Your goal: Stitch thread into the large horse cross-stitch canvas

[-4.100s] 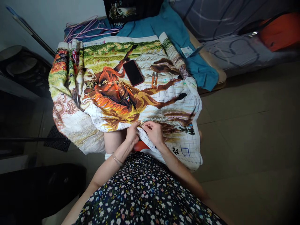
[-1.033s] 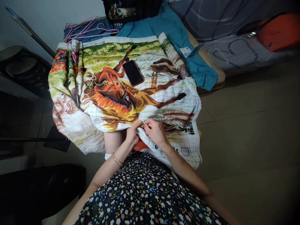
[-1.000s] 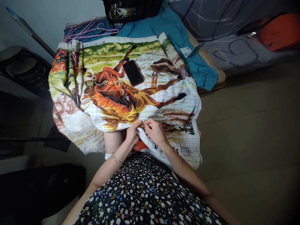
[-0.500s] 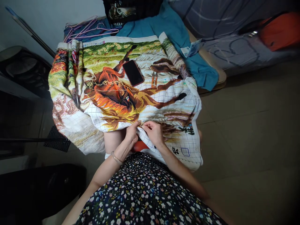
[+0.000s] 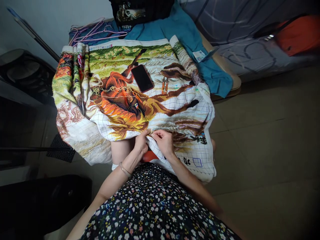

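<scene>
A large cross-stitch cloth (image 5: 165,117) with brown and orange horse figures and a drawn grid spreads over my knees. My left hand (image 5: 141,142) grips a gathered fold of it, thumb on top. Close against it, my right hand (image 5: 163,141) is closed in a pinch at the same fold; whether a needle is between its fingertips is too small to see. Yellow thread (image 5: 110,90) lies tangled on the horse design. A dark phone (image 5: 142,78) and orange-handled thread snips (image 5: 164,86) rest on the cloth above my hands.
Pink hangers (image 5: 100,33) and a black bag (image 5: 142,13) sit on a teal cloth (image 5: 160,28) at the back. A banknote-like paper (image 5: 199,55) lies at its right. An orange bag (image 5: 301,35) is at far right, and dark furniture (image 5: 45,203) at lower left.
Both hands stay at the same fold with almost no movement. The whole view has shifted very slightly.
</scene>
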Demonstrator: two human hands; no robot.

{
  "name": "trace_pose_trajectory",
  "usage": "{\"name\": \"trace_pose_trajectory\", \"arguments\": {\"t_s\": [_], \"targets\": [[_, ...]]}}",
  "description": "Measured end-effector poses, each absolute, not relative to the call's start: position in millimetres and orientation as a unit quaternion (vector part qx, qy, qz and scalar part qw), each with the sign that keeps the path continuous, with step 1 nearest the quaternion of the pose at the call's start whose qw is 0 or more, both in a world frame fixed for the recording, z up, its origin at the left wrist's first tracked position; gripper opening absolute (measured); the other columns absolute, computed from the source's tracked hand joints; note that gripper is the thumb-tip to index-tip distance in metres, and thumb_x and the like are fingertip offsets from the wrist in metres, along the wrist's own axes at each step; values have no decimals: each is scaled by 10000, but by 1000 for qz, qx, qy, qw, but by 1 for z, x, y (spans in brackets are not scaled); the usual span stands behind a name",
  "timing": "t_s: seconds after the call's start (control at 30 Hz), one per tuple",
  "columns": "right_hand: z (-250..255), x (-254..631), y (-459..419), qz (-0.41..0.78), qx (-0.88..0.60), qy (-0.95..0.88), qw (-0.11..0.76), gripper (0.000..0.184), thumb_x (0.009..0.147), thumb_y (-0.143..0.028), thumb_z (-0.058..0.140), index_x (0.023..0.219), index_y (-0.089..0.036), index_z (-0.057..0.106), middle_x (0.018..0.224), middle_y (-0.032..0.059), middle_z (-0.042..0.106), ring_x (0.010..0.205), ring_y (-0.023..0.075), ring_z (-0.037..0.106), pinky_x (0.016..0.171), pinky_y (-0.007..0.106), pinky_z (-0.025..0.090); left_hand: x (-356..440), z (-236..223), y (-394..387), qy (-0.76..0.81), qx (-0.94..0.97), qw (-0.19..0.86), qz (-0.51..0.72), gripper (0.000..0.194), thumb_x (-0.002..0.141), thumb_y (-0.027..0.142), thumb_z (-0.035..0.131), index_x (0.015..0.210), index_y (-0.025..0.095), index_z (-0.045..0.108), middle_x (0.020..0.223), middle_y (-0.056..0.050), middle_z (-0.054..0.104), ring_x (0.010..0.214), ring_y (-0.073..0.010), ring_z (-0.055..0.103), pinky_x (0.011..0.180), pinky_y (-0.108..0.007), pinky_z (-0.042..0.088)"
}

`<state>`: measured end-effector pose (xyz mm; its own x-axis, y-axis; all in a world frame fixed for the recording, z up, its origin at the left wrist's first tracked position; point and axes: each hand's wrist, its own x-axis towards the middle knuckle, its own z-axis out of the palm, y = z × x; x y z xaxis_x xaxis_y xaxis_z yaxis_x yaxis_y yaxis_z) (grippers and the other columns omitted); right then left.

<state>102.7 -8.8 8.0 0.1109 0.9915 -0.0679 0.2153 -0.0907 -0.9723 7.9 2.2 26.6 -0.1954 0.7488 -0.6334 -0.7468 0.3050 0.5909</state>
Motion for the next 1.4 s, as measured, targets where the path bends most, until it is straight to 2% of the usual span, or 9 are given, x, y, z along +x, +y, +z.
{"name": "trace_pose_trajectory", "arguments": {"t_s": [0.23, 0.43, 0.6, 0.8, 0.87, 0.93, 1.1, 1.23, 1.4], "targets": [[19, 102, -6, 467, -609, -456, 450, 170, 691, -298, 669, 778, -176, 588, 657, 28, 670, 574, 156, 607, 548, 252, 460, 8, 22, -1, 476, 15, 648, 595, 202, 494, 134, 776, 637, 139, 633, 629, 6, 641, 608, -107, 555, 706, -269, 429], [31, 102, 4, 459, -599, -502, 423, 230, 775, -268, 579, 989, -187, 567, 632, -11, 649, 496, 143, 595, 517, 249, 472, 8, 21, -4, 453, 37, 667, 591, 182, 530, 185, 783, 659, 131, 667, 658, -9, 666, 631, -113, 579, 730, -272, 436], [41, 106, 14, 465, -589, -532, 392, 81, 831, -264, 530, 788, -197, 547, 592, -11, 617, 463, 132, 595, 462, 229, 448, 7, 17, -6, 463, 56, 664, 585, 209, 520, 204, 792, 677, 138, 671, 665, -18, 671, 672, -142, 603, 802, -309, 443], [106, 201, 35, 464, -432, -290, 717, 178, 852, -370, 597, 781, -242, 496, 596, -56, 577, 383, 82, 458, 423, 222, 449, 7, 20, -5, 460, 57, 647, 605, 382, 493, 167, 810, 853, 155, 682, 828, -35, 720, 913, -205, 651, 966, -357, 424], [128, 232, 37, 382, -355, -272, 809, 210, 861, -317, 617, 692, -255, 509, 527, -89, 454, 387, 65, 359, 635, 265, 560, 7, 22, -5, 460, 53, 650, 602, 400, 491, 159, 805, 870, 157, 678, 834, -32, 721, 884, -201, 652, 957, -358, 434], [137, 241, 34, 317, -359, -296, 827, 208, 862, -312, 624, 682, -272, 527, 521, -92, 423, 408, 66, 327, 775, 319, 563, 8, 23, -5, 459, 46, 654, 600, 392, 490, 155, 800, 861, 154, 672, 809, -27, 715, 840, -192, 652, 939, -354, 444], [93, 184, 9, 437, -503, -418, 618, 189, 825, -405, 622, 779, -251, 521, 436, -111, 338, 366, 59, 307, 525, 252, 483, 7, 23, -4, 456, 29, 669, 586, 323, 511, 156, 793, 807, 142, 665, 733, -20, 693, 745, -167, 641, 874, -334, 464], [47, 139, -7, 513, -545, -530, 399, 207, 829, -384, 573, 888, -194, 629, 504, -49, 514, 416, 96, 445, 419, 218, 392, 6, 24, -3, 464, 27, 676, 571, 271, 523, 151, 789, 758, 143, 655, 686, -12, 673, 709, -155, 629, 819, -312, 455], [34, 129, -10, 441, -575, -585, 365, 287, 844, -339, 512, 943, -160, 713, 550, -2, 595, 451, 115, 498, 458, 236, 407, 6, 27, -4, 464, 31, 680, 567, 232, 534, 144, 779, 719, 143, 638, 663, -8, 656, 665, -140, 607, 774, -299, 440]]}}
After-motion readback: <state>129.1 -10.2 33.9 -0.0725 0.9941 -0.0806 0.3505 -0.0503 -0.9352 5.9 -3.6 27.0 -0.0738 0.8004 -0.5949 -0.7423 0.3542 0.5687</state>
